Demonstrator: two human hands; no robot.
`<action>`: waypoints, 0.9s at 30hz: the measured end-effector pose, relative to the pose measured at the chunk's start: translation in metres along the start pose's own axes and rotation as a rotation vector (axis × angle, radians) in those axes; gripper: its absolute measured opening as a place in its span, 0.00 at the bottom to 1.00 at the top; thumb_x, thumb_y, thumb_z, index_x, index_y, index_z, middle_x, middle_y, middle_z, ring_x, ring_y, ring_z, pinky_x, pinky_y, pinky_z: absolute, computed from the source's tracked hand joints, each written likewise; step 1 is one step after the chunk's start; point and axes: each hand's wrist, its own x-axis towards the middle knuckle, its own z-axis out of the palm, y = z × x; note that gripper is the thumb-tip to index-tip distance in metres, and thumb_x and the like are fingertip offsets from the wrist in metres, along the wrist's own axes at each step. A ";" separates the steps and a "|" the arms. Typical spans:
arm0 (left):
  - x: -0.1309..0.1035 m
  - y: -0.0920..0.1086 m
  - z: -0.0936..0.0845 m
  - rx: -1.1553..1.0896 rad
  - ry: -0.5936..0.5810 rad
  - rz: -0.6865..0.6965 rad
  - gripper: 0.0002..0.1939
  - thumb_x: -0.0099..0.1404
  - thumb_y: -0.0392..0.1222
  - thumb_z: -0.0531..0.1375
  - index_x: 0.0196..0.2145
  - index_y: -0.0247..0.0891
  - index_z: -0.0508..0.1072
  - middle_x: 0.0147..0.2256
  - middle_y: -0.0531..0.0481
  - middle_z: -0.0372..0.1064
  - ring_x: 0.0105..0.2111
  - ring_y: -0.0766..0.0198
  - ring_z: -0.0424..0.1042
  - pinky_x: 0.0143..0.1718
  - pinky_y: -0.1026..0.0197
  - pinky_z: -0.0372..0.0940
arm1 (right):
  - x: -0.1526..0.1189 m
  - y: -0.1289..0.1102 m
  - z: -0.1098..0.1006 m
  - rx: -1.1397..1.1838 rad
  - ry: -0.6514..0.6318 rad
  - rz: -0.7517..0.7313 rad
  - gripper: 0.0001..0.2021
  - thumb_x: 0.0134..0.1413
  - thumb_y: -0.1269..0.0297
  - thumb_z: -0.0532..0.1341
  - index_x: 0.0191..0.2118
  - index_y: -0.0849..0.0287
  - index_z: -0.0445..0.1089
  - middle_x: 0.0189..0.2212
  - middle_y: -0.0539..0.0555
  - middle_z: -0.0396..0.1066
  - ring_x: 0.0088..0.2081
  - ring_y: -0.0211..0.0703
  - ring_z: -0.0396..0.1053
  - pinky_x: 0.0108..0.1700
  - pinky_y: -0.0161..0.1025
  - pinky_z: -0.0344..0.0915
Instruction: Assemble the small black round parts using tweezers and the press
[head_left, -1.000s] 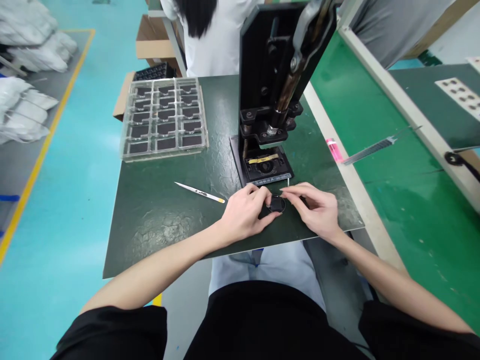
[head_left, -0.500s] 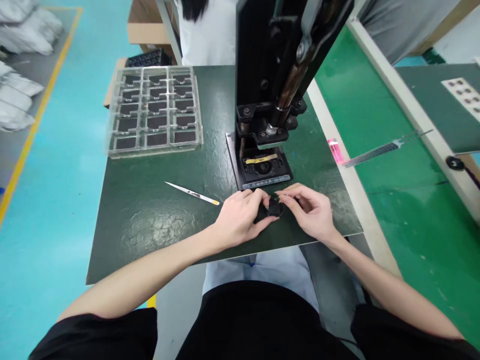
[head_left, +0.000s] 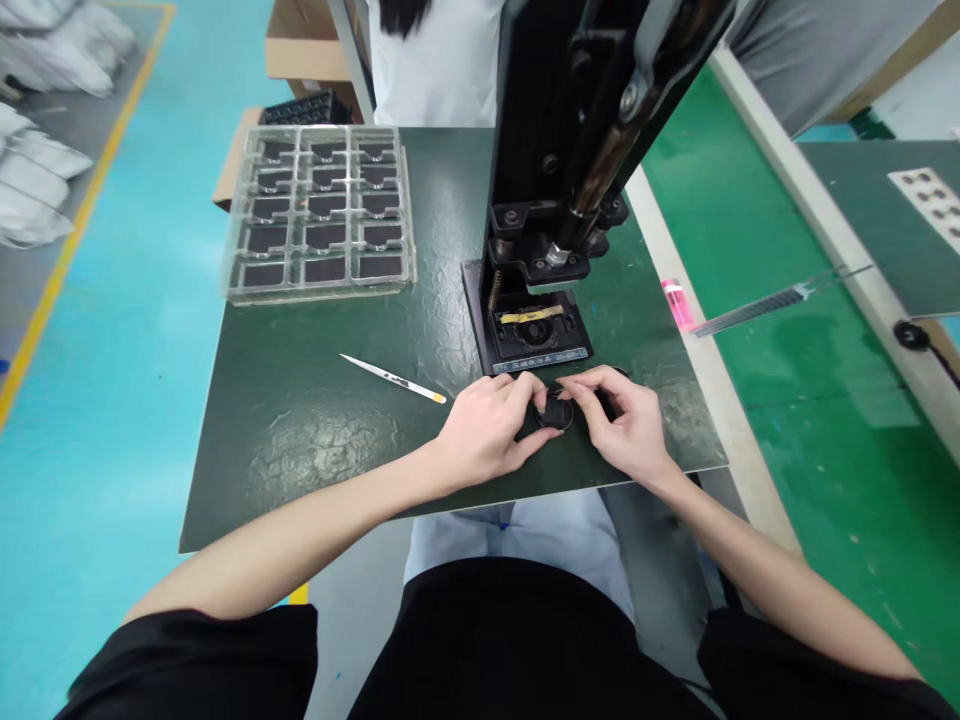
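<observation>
Between my hands, near the front of the green-topped table, is a small black part [head_left: 556, 413] with a thin dark cable or loop at its edge. My left hand [head_left: 491, 425] grips it from the left, thumb below and fingers above. The thumb and forefinger of my right hand [head_left: 624, 418] pinch at its upper right edge; what exactly lies between those fingertips is too small to make out. Just beyond my hands stands a black hand press [head_left: 551, 260], its base holding a fixture [head_left: 536, 332] with a yellow strip across it. White tweezers [head_left: 394, 379] lie to the left.
A clear plastic tray [head_left: 319, 283] with dark pieces in its compartments sits at the table's back left. A pink-labelled item [head_left: 678, 304] and a grey file-like strip [head_left: 757, 310] are at the right edge. Behind the table is a person in white [head_left: 435, 70].
The view has shifted slightly, so the table and press appear a little further right. My hands stay on the black part, which has turned slightly, showing more of the loop.
</observation>
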 end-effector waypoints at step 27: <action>0.000 0.000 0.002 -0.098 -0.003 0.021 0.16 0.69 0.45 0.65 0.41 0.43 0.58 0.32 0.56 0.71 0.29 0.61 0.74 0.34 0.59 0.64 | 0.009 -0.009 0.003 -0.110 -0.086 -0.291 0.07 0.66 0.74 0.59 0.35 0.57 0.70 0.31 0.51 0.74 0.32 0.39 0.70 0.35 0.38 0.68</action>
